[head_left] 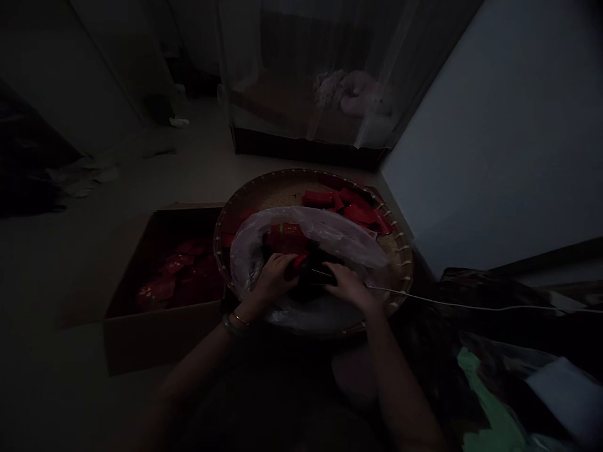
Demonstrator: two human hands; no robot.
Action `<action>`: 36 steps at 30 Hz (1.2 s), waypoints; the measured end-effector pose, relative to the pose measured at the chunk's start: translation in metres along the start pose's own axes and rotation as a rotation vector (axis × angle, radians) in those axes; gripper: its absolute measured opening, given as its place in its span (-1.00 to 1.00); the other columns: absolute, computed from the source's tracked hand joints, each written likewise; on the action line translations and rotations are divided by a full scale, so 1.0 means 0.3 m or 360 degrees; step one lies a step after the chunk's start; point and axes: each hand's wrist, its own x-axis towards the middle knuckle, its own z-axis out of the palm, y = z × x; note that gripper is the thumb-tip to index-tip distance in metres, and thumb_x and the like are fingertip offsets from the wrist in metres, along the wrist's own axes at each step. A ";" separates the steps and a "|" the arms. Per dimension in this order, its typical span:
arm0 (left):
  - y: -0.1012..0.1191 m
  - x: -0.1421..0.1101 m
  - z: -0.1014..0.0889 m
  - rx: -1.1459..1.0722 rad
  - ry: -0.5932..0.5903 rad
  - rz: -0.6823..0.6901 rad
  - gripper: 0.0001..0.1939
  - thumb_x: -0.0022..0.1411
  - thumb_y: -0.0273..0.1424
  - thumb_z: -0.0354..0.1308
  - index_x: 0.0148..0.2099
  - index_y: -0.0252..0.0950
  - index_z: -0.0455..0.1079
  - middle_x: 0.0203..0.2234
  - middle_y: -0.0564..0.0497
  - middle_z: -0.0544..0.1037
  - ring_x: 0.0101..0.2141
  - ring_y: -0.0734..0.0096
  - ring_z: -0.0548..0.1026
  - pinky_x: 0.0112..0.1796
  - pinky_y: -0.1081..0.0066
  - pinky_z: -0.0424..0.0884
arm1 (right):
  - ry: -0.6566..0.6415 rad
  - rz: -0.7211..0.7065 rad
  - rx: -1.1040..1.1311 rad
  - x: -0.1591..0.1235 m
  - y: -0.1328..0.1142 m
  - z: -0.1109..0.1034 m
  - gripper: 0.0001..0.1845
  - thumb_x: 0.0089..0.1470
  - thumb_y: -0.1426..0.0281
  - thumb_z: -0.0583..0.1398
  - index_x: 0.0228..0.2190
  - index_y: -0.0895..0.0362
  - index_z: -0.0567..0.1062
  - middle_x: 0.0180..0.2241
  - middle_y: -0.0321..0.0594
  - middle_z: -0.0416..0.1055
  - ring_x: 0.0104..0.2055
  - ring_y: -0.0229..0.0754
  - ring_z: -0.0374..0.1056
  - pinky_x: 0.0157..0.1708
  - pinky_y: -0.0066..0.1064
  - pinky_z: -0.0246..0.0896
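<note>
My left hand is closed around a small red packet above an opened clear plastic bag. My right hand sits opposite, thumb and fingers curled at a very dark area; what they hold is hard to make out. Thin pale lines show between the two hands. A white cord comes in from the right and reaches my right hand. Inside the bag lies another red packet with a small green mark. The bag rests in a round woven bamboo tray.
More red packets lie at the tray's far right. On the left stands an open cardboard box with many red packets. A white wall rises at right, above piled fabric and a green cloth. The room is dim.
</note>
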 end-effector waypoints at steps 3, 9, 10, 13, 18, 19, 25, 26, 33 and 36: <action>0.005 -0.001 -0.002 -0.0019 0.0007 -0.0034 -0.46 -0.03 -0.53 0.23 0.05 -0.27 0.28 -0.17 -0.07 0.48 -0.16 0.21 0.39 -0.14 0.20 0.41 | -0.0204 0.0108 -0.0589 -0.017 0.018 0.030 -0.31 -0.12 0.43 0.27 0.10 0.14 0.28 0.02 0.01 0.34 0.07 0.08 0.22 0.00 -0.12 0.09; 0.014 0.000 -0.008 0.0009 0.0036 -0.0144 -0.44 -0.05 -0.41 0.29 0.04 -0.31 0.29 -0.19 -0.11 0.47 -0.13 0.17 0.38 -0.13 0.19 0.42 | -0.0115 0.0039 -0.0719 -0.003 0.033 0.048 -0.44 -0.09 0.39 0.25 0.01 0.13 0.37 -0.08 -0.04 0.39 0.00 0.03 0.27 -0.08 -0.23 0.16; 0.015 0.000 -0.008 0.0006 0.0044 -0.0163 -0.44 -0.06 -0.40 0.30 0.03 -0.31 0.29 -0.18 -0.12 0.47 -0.11 0.16 0.38 -0.12 0.18 0.41 | -0.0082 0.0017 -0.0648 0.001 0.043 0.043 -0.46 -0.08 0.39 0.25 0.00 0.13 0.38 -0.09 -0.05 0.39 -0.02 -0.01 0.29 -0.08 -0.25 0.17; 0.008 -0.001 -0.003 -0.0043 0.0046 -0.0189 -0.45 -0.05 -0.37 0.29 0.03 -0.30 0.28 -0.13 -0.12 0.46 -0.10 0.17 0.41 -0.12 0.19 0.41 | 0.0068 -0.0074 -0.0400 0.005 0.078 0.025 -0.49 -0.06 0.40 0.23 -0.02 0.17 0.37 -0.10 -0.07 0.39 -0.05 -0.10 0.32 -0.07 -0.32 0.20; -0.018 -0.012 0.012 -0.0083 0.0094 -0.0248 -0.49 -0.01 -0.38 0.26 0.03 -0.29 0.28 -0.15 -0.10 0.49 -0.17 0.23 0.48 -0.17 0.25 0.43 | 0.0223 -0.0025 -0.0402 0.000 0.108 0.016 -0.50 -0.08 0.46 0.23 -0.03 0.20 0.38 -0.11 -0.02 0.40 -0.03 -0.05 0.31 -0.02 -0.24 0.20; -0.022 -0.014 0.013 -0.0086 0.0112 -0.0270 -0.49 -0.01 -0.39 0.26 0.03 -0.28 0.29 -0.16 -0.10 0.50 -0.17 0.24 0.48 -0.17 0.26 0.44 | 0.0272 0.0010 -0.0421 -0.001 0.104 0.021 -0.52 -0.06 0.48 0.21 -0.03 0.20 0.38 -0.10 0.00 0.39 -0.01 -0.02 0.30 -0.01 -0.20 0.19; -0.032 -0.015 0.010 -0.0137 0.0228 -0.0336 -0.52 0.01 -0.41 0.25 0.02 -0.27 0.30 -0.15 -0.09 0.52 -0.15 0.24 0.50 -0.14 0.24 0.43 | -0.0136 -0.0304 -0.0210 0.006 -0.007 0.099 -0.45 -0.03 0.52 0.16 0.06 0.18 0.32 0.02 -0.03 0.33 0.08 -0.09 0.23 0.09 -0.22 0.11; -0.033 -0.014 0.008 -0.0136 0.0244 -0.0346 -0.53 0.02 -0.40 0.26 0.02 -0.27 0.31 -0.15 -0.09 0.52 -0.15 0.24 0.50 -0.13 0.24 0.44 | -0.0262 -0.0347 -0.0244 0.009 -0.032 0.114 -0.33 -0.08 0.53 0.20 0.11 0.15 0.26 0.11 -0.03 0.25 0.14 -0.07 0.16 0.11 -0.20 0.08; -0.048 -0.014 0.000 -0.0179 0.0404 -0.0505 -0.51 0.03 -0.32 0.26 0.03 -0.29 0.31 -0.13 -0.10 0.52 -0.14 0.22 0.50 -0.11 0.22 0.44 | -0.0490 -0.0241 -0.0546 0.045 -0.157 0.157 -0.19 -0.10 0.55 0.22 0.19 0.00 0.16 0.14 -0.01 0.12 0.09 0.05 0.14 -0.01 -0.16 0.18; -0.051 -0.010 -0.004 -0.0212 0.0515 -0.0591 -0.51 0.03 -0.31 0.25 0.03 -0.30 0.31 -0.15 -0.10 0.52 -0.14 0.22 0.50 -0.11 0.22 0.44 | -0.0428 -0.0343 -0.0540 0.068 -0.190 0.162 -0.37 -0.01 0.51 0.16 0.13 -0.01 0.27 0.09 -0.04 0.16 0.05 -0.01 0.15 -0.01 -0.21 0.17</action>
